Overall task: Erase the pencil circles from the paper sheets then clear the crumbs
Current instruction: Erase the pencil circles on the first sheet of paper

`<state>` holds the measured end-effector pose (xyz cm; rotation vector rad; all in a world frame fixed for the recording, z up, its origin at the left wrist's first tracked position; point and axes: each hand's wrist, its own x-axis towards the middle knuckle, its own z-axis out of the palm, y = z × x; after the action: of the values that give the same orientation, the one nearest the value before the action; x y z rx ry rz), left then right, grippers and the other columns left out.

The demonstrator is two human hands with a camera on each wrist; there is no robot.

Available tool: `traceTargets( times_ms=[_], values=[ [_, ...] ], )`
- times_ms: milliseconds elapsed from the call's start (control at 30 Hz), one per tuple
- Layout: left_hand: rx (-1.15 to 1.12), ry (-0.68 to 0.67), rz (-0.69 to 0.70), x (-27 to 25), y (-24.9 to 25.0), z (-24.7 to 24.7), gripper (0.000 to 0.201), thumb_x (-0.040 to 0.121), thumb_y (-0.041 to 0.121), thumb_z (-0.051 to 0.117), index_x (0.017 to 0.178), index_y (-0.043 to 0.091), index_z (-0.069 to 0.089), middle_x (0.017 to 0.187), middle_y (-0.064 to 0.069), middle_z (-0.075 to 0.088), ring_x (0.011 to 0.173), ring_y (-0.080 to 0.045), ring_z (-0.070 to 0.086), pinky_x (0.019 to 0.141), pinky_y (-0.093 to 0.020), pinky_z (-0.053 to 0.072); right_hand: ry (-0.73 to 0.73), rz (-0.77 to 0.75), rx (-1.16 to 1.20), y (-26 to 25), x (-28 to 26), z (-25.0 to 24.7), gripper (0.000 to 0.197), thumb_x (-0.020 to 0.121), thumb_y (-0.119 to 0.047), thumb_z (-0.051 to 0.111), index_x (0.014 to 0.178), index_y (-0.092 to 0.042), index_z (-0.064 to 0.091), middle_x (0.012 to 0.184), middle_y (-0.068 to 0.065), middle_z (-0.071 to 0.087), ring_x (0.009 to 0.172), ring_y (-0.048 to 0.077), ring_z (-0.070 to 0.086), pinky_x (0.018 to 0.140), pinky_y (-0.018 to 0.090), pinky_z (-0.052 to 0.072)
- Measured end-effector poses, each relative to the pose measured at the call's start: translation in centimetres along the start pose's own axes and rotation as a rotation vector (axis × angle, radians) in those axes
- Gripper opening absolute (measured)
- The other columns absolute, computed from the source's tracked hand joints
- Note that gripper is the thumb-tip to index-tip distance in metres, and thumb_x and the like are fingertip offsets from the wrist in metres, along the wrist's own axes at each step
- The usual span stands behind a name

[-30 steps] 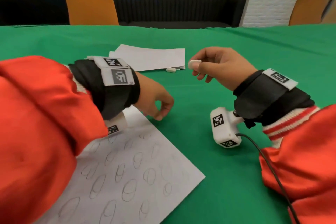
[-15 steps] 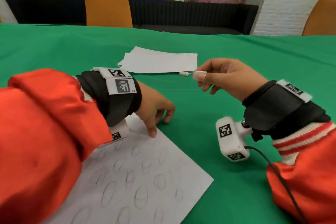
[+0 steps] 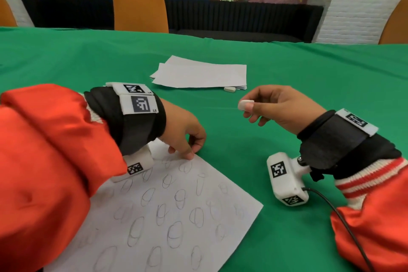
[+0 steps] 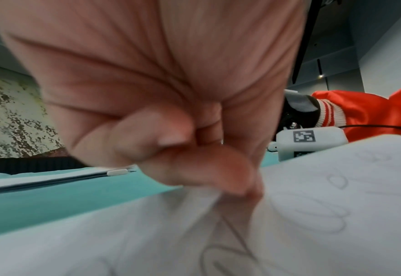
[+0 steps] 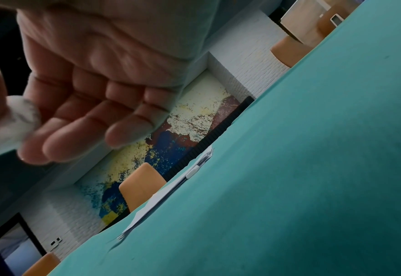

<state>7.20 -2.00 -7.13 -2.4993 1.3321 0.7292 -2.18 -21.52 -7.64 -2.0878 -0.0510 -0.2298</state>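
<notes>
pinched eraser poised, sheet now pinned at its far corner

pinched between thumb and forefinger of the right hand [image 3: 284,108], the white eraser [image 3: 245,104] hangs above the green tablecloth [image 3: 309,73], well apart from the paper. its other fingers are loosely curled and hold nothing. the eraser's face shows grey smudges in the right wrist view.

half a second ago the left hand [image 3: 183,132] had 1 fingertip just reaching the sheet; now its curled fingertips press down on the far corner of the near sheet [image 3: 176,216], and the paper looks slightly rucked beneath them in the left wrist view. i judge the sheet is being anchored so rubbing can begin.

the near sheet lies flat in front of the person, covered in rows of pencil ovals, none visibly erased. no crumbs can be made out. farther off lies a stack of sheets [image 3: 198,73] with a 2nd eraser [image 3: 229,89] touching its near edge.
</notes>
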Motion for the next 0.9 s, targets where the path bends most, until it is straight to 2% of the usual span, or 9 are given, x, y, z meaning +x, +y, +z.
traceTargets(
  times_ms=[100, 267, 367, 433, 500, 567, 667, 767, 900],
  values=[
    [0.027, 0.055, -0.002, -0.8, 0.1, -1.2, 0.016, 0.091, 0.027, 0.058, 0.078, 0.029, 0.049, 0.075, 0.010, 0.063, 0.059, -0.004, 0.055, 0.058, -0.018, 0.039, -0.026, 0.003, -0.013, -0.5, -0.3, 0.0, 0.004, 0.086, -0.018, 0.064, 0.083, -0.015, 0.064, 0.069, -0.007, 0.066, 0.059, 0.002, 0.059, 0.058, 0.019, 0.047],
    [0.162, 0.158, -0.014, 0.1, 1.1, -3.3, 0.023, 0.090, 0.027, 0.059, 0.074, 0.031, 0.044, 0.072, 0.010, 0.050, 0.062, -0.006, 0.043, 0.058, -0.022, 0.035, -0.170, 0.059, -0.078, -1.2, -0.9, 0.0, 0.002, 0.086, -0.016, 0.064, 0.085, -0.015, 0.065, 0.070, -0.006, 0.066, 0.058, 0.000, 0.058, 0.057, 0.017, 0.047],
    [0.161, 0.177, -0.012, 1.8, 2.0, -2.8, 0.012, 0.091, 0.027, 0.059, 0.086, 0.029, 0.048, 0.072, 0.011, 0.047, 0.066, -0.010, 0.046, 0.056, -0.021, 0.034, -0.291, 0.107, -0.156, -1.2, -1.2, 0.5, 0.005, 0.083, -0.018, 0.067, 0.084, -0.013, 0.065, 0.066, -0.008, 0.065, 0.058, 0.003, 0.057, 0.057, 0.019, 0.046],
    [0.132, 0.200, -0.007, 2.8, 2.4, -2.3, 0.010, 0.091, 0.028, 0.059, 0.099, 0.027, 0.053, 0.081, 0.012, 0.051, 0.078, -0.014, 0.049, 0.061, -0.024, 0.036, -0.344, 0.124, -0.181, -1.5, -1.4, 0.9, 0.006, 0.082, -0.017, 0.069, 0.079, -0.015, 0.063, 0.063, -0.008, 0.063, 0.056, 0.004, 0.055, 0.055, 0.018, 0.044],
    [0.130, 0.206, -0.028, 3.2, 2.4, -2.0, 0.027, 0.091, 0.031, 0.059, 0.117, 0.027, 0.052, 0.105, 0.010, 0.055, 0.086, -0.013, 0.049, 0.070, -0.023, 0.035, -0.389, 0.128, -0.210, -1.9, -1.6, 1.3, 0.010, 0.081, -0.019, 0.070, 0.075, -0.016, 0.062, 0.062, -0.006, 0.063, 0.054, 0.004, 0.054, 0.053, 0.018, 0.043],
    [0.154, 0.218, -0.058, 2.8, 2.5, -2.1, 0.043, 0.090, 0.037, 0.060, 0.129, 0.032, 0.043, 0.127, 0.009, 0.047, 0.090, -0.012, 0.049, 0.074, -0.024, 0.036, -0.427, 0.136, -0.258, -2.3, -1.8, 1.6, 0.012, 0.079, -0.021, 0.071, 0.073, -0.016, 0.062, 0.061, -0.005, 0.062, 0.054, 0.006, 0.053, 0.054, 0.021, 0.042],
    [0.185, 0.070, -0.056, 1.4, 2.9, -2.3, 0.065, 0.082, 0.052, 0.064, 0.137, 0.045, 0.030, 0.140, 0.014, 0.035, 0.113, -0.011, 0.052, 0.085, -0.026, 0.040, -0.462, 0.163, -0.339, -2.5, -2.0, 1.5, 0.014, 0.078, -0.022, 0.072, 0.071, -0.016, 0.062, 0.060, -0.004, 0.062, 0.055, 0.008, 0.053, 0.060, 0.027, 0.044],
    [0.244, -0.134, 0.013, 0.0, 3.9, -1.7, 0.088, 0.072, 0.065, 0.065, 0.143, 0.053, 0.015, 0.152, 0.022, 0.014, 0.137, -0.008, 0.029, 0.107, -0.034, 0.028, -0.498, 0.194, -0.422, -2.8, -2.2, 1.5, 0.015, 0.077, -0.024, 0.073, 0.069, -0.017, 0.062, 0.057, -0.006, 0.060, 0.053, 0.006, 0.052, 0.059, 0.022, 0.043],
    [0.219, -0.156, 0.087, 0.1, 3.9, -0.3, 0.104, 0.069, 0.066, 0.067, 0.145, 0.053, -0.003, 0.153, 0.028, -0.012, 0.144, -0.004, 0.006, 0.117, -0.039, 0.011, -0.542, 0.190, -0.620, -3.4, -1.8, 1.8, 0.015, 0.076, -0.031, 0.072, 0.071, -0.021, 0.063, 0.058, -0.009, 0.059, 0.049, 0.001, 0.047, 0.055, 0.020, 0.040]
  ],
)
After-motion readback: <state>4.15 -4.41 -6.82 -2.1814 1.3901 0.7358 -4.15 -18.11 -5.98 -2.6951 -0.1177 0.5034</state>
